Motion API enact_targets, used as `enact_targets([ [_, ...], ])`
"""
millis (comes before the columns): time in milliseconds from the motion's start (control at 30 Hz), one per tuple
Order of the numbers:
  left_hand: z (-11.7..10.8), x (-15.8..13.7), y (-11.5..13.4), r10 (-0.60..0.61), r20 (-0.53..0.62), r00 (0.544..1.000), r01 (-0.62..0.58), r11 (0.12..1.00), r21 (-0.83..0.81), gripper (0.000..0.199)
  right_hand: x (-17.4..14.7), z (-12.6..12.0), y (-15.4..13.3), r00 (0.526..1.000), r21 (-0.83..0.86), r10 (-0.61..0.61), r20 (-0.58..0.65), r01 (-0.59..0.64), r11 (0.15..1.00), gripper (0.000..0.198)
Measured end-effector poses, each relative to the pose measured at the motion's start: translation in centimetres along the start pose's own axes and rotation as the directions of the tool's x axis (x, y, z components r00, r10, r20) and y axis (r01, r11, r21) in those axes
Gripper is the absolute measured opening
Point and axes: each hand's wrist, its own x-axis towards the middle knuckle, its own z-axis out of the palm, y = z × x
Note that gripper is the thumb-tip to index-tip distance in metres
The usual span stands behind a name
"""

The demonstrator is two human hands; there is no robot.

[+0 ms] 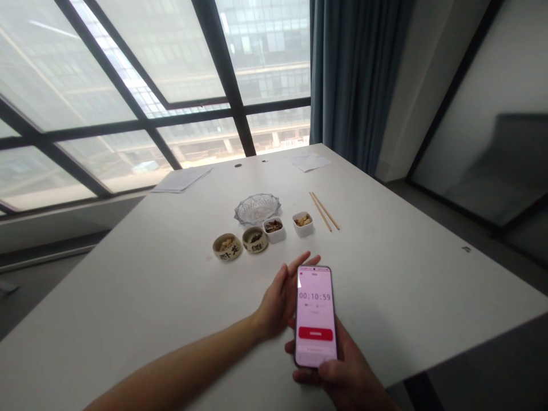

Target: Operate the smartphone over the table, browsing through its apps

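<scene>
Right hand [342,377]: its grip is clamped on a smartphone [315,315], fingers wrapped round the lower edges and back. The handset is held above the near part of the white worktop [406,274], screen up toward the camera, showing a timer reading 00:10:59 over a red button.

Left hand [280,299]: its grip is apart, holding nothing. The fingers are extended, palm turned toward the phone's left edge. The fingertips reach past the phone's top left corner; whether the palm touches the casing cannot be told.

Governing relation: the phone's long axis runs near to far, almost in line with the left hand's fingers. The phone lies immediately to the right of the left hand. The two hands are just beside each other, the right one lower and nearer the camera.

Other items, all farther along the worktop and well apart from both hands:
- a row of four small dishes of food: two round tan cups [227,247] [255,240] and two white square cups [274,229] [303,223];
- a cut-glass dish [257,208] just behind that row;
- a pair of chopsticks [324,211] to the right of the row, lying diagonally;
- paper sheets [182,178] [309,161] near the window edge.

The left hand is the nearer to the dishes.
</scene>
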Motion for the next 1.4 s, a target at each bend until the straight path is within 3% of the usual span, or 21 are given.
enact_targets([
  [367, -0.1, 0.0, 0.0, 0.016, -0.021, 1.0, -0.015, 0.999, 0.036, 0.054, 0.1, 0.1, -0.2, 1.0, -0.025, 0.018, 0.006, -0.018, 1.0, 0.09],
  [633, 0.0, 0.1, 0.0, 0.012, -0.04, 0.999, -0.011, 1.0, 0.026, 0.053, 0.5, -0.5, 0.9, 1.0, -0.014, 0.001, -0.026, -0.001, 1.0, 0.1],
  [967, 0.0, 0.1, 0.1, 0.017, -0.029, 0.999, -0.016, 1.0, 0.02, 0.051, 0.2, -0.8, 0.7, 1.0, -0.026, -0.003, 0.027, 0.003, 1.0, 0.096],
  [1133, 0.2, 0.1, 0.1, 0.022, -0.041, 0.999, -0.02, 0.999, 0.041, 0.049, 0.7, -1.1, 1.3, 0.999, 0.084, 0.001, -0.048, 0.003, 0.996, 0.076],
  [1400, 0.0, 0.0, -0.1, 0.062, -0.02, 0.998, -0.061, 0.995, 0.074, 0.049, 0.4, -0.9, 0.8, 0.999, 0.13, -0.02, 0.036, 0.016, 0.991, 0.06],
])
